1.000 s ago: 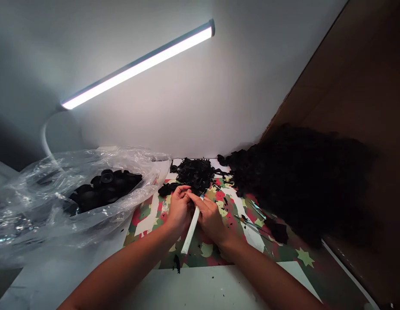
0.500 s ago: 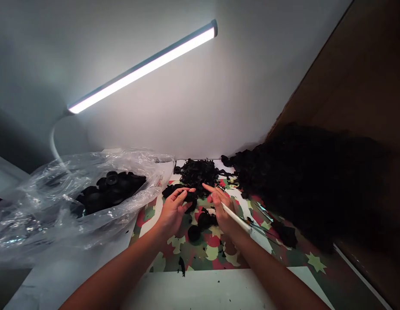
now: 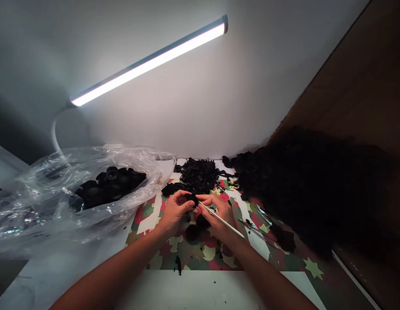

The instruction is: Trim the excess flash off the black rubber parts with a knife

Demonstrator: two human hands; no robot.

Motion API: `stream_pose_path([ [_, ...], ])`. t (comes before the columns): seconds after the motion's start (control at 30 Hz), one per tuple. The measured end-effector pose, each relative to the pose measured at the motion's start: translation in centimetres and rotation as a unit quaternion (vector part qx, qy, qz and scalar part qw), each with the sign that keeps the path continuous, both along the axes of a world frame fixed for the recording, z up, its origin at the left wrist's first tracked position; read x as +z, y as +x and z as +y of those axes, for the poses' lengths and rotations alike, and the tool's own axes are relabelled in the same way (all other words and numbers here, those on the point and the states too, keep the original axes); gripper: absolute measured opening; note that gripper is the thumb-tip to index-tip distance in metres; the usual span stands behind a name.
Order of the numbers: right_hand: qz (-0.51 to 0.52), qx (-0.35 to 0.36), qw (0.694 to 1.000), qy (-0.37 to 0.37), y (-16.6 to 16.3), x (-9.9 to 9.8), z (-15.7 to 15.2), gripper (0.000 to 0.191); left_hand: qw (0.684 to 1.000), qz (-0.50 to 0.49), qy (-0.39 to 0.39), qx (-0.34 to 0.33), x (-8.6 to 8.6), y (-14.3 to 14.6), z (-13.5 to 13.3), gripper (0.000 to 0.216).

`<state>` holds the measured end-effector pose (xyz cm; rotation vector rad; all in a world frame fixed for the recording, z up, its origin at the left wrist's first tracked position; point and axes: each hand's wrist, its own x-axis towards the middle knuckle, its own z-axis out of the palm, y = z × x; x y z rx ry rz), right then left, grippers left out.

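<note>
Between the thumb and fingers of my left hand (image 3: 172, 215) is a small black rubber-like part (image 3: 191, 199). My right hand (image 3: 221, 212) grips a thin white stick-like tool (image 3: 226, 223), held like a pen. The tool's front end meets the black part, or lies right beside it; my fingers partly cover the spot. Below my hands, a round black part (image 3: 192, 233) and another dark part (image 3: 203, 220) lie on the patterned sheet (image 3: 209, 253). Just beyond my fingers is a heap of black scraps (image 3: 200, 174).
At left, a clear plastic bag (image 3: 35, 215) lies open around black round parts (image 3: 112, 185). A large black pile (image 3: 293, 185) fills the right side against brown cardboard (image 3: 358, 82). Thin metal tools (image 3: 263, 215) lie right of my hand. A lit tube lamp (image 3: 151, 62) hangs above.
My right hand has moved left to my left hand, bringing the white tool's end to the black part. The tool has turned within my fingers. The view has shifted slightly.
</note>
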<state>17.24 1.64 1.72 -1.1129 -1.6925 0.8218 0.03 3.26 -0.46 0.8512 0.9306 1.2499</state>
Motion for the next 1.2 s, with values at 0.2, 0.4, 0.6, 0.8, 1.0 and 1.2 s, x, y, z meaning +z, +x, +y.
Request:
stream_pose_path([
  [0.2, -0.046, -0.008, 0.998, 0.032, 0.0, -0.4, -0.2, 0.008, 0.993, 0.096, 0.070, -0.027, 0.4, -0.4, -0.1, 0.033],
  [0.4, -0.103, -0.049, 0.991, 0.075, -0.2, -0.8, 0.0, 0.017, 0.985, 0.138, 0.094, -0.044, 0.7, -0.2, -0.8, 0.023],
  [0.6, -0.132, -0.141, 0.981, 0.020, 3.4, -1.8, 3.8, 0.013, 0.990, 0.035, 0.054, -0.128, 1.3, 0.1, -1.7, 0.031],
  [0.8, -0.036, -0.057, 0.997, -0.044, 3.1, -0.2, 2.2, 0.020, 0.995, -0.030, -0.004, -0.097, 0.5, 0.2, -0.9, 0.038],
  [1.0, 0.091, 0.054, 0.988, -0.111, 1.9, 1.4, 0.5, 0.022, 0.994, 0.085, 0.043, -0.049, -0.2, -0.1, -0.6, 0.030],
  [1.2, 0.091, 0.069, 0.985, -0.130, 1.4, 1.1, 0.3, 0.022, 0.996, 0.075, 0.046, -0.029, 0.0, -0.1, -0.7, 0.037],
])
